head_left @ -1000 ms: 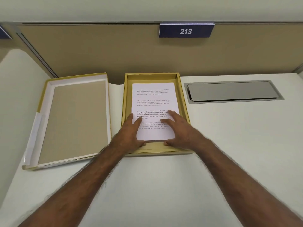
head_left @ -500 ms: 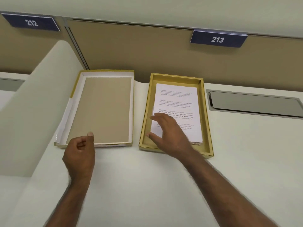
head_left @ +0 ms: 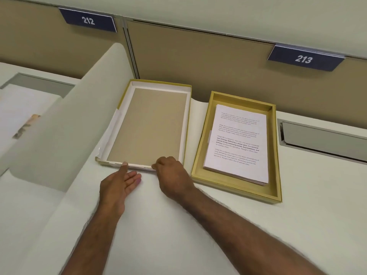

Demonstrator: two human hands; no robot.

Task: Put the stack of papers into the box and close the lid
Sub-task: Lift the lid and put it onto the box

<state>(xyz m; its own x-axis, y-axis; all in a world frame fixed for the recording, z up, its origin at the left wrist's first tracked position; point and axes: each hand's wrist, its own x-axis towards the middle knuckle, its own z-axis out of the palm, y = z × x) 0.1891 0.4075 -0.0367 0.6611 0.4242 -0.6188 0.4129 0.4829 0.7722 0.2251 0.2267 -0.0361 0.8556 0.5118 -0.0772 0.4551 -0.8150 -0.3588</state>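
Observation:
The yellow box (head_left: 236, 185) lies open on the white desk, right of centre, with the stack of printed papers (head_left: 238, 143) lying flat inside it. Its lid (head_left: 151, 124) rests upside down to the left, brown inside with white walls. My right hand (head_left: 172, 175) reaches across to the lid's near edge, fingers curled onto the right part of that rim. My left hand (head_left: 119, 185) is at the same near edge, palm open, with the thumb tip touching the rim and the fingers just below it.
A rounded cream divider (head_left: 59, 126) rises right beside the lid's left side. The tan partition wall (head_left: 198, 62) runs behind both, with signs 212 and 213. A metal cable hatch (head_left: 321, 139) is set into the desk right of the box.
Both hands left the papers in the box. The left hand went first to the lid's near edge, then the right hand crossed over to it. My view turned left.

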